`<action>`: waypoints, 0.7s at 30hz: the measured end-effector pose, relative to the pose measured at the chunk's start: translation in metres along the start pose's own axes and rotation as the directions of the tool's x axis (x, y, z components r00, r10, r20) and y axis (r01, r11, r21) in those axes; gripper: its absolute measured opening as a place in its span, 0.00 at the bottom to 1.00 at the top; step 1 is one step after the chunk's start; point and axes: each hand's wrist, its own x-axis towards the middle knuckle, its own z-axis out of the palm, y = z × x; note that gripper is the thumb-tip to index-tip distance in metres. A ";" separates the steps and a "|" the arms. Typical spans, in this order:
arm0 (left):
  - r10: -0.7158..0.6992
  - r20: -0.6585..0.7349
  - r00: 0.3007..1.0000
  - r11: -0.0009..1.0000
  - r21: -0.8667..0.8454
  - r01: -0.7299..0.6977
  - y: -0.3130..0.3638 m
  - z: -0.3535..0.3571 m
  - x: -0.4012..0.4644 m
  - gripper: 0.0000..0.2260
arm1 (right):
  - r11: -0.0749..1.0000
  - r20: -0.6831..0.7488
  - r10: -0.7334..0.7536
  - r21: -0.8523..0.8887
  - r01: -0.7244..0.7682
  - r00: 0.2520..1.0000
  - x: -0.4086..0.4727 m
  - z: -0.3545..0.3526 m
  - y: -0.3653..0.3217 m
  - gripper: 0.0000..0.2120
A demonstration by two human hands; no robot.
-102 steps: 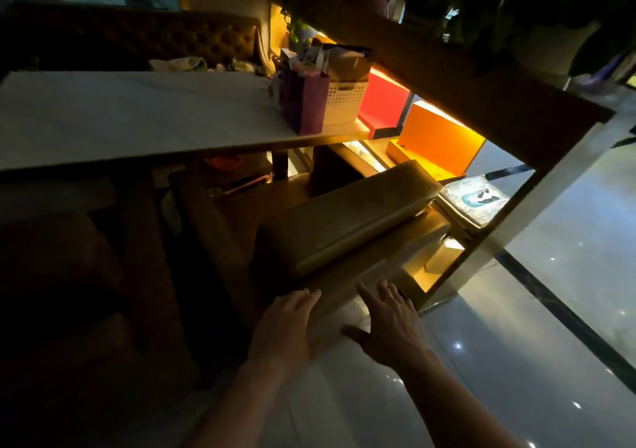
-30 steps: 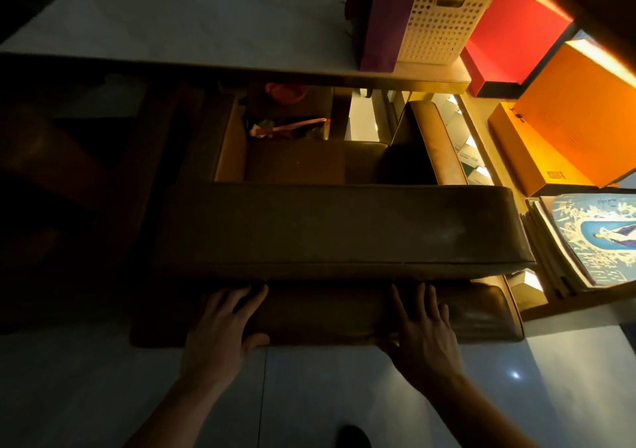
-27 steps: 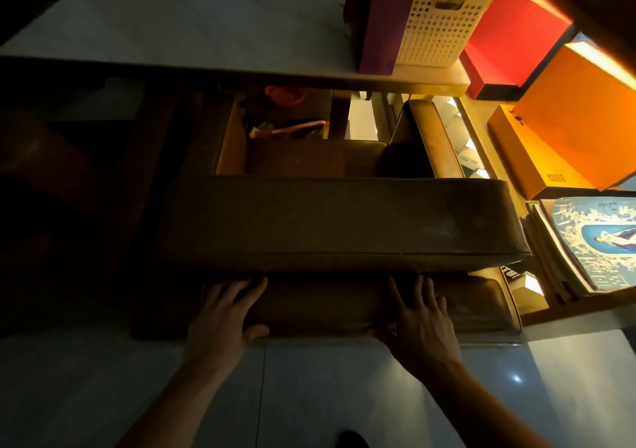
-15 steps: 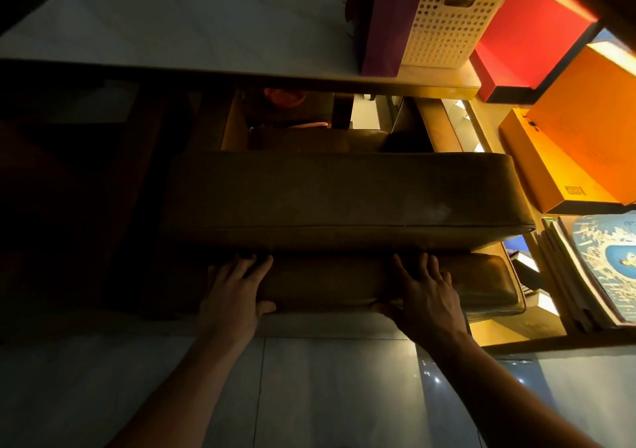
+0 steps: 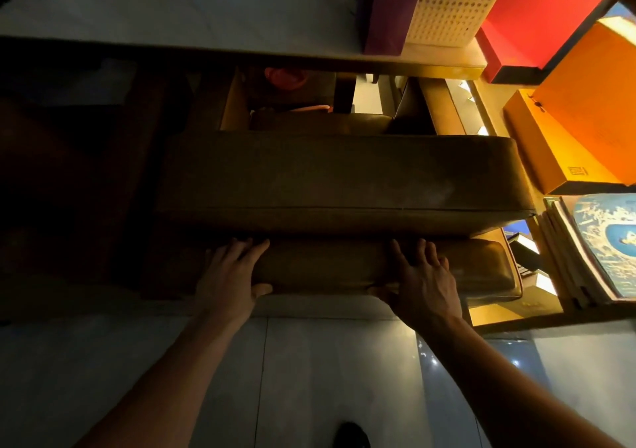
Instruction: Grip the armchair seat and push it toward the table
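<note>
Cushion (image 5: 344,272) under fingers (image 5: 241,251) of both hands

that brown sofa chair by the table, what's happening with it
A person stands behind the brown leather chair, looking down over its back. Both hands lie flat on the lower padded part: the left hand toward the left side, the right hand toward the right, fingers spread and thumbs under the edge. The chair faces a pale table that carries a purple bag and a perforated white basket. Orange boxes sit on the lit shelf to the right.
</note>
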 end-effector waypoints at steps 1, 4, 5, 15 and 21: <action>-0.005 0.000 1.000 1.000 -0.002 0.005 -0.001 0.000 -0.003 0.36 | 1.000 0.002 0.000 0.003 0.000 1.000 -0.004 0.000 -0.001 0.49; -0.001 0.014 1.000 1.000 0.007 0.001 -0.004 -0.001 -0.019 0.36 | 1.000 0.009 0.005 -0.004 -0.005 1.000 -0.019 0.003 -0.006 0.49; -0.002 0.014 1.000 1.000 0.007 0.002 -0.005 -0.001 -0.021 0.35 | 1.000 0.002 0.004 -0.009 -0.004 1.000 -0.021 0.005 -0.007 0.49; 0.004 0.010 1.000 0.999 0.038 -0.005 -0.005 -0.001 -0.022 0.36 | 1.000 0.014 -0.002 -0.025 0.003 1.000 -0.025 0.004 -0.010 0.50; -0.017 0.062 0.998 0.997 0.077 0.012 -0.003 -0.002 -0.019 0.36 | 0.999 0.045 -0.009 -0.032 0.010 0.999 -0.024 -0.002 -0.011 0.50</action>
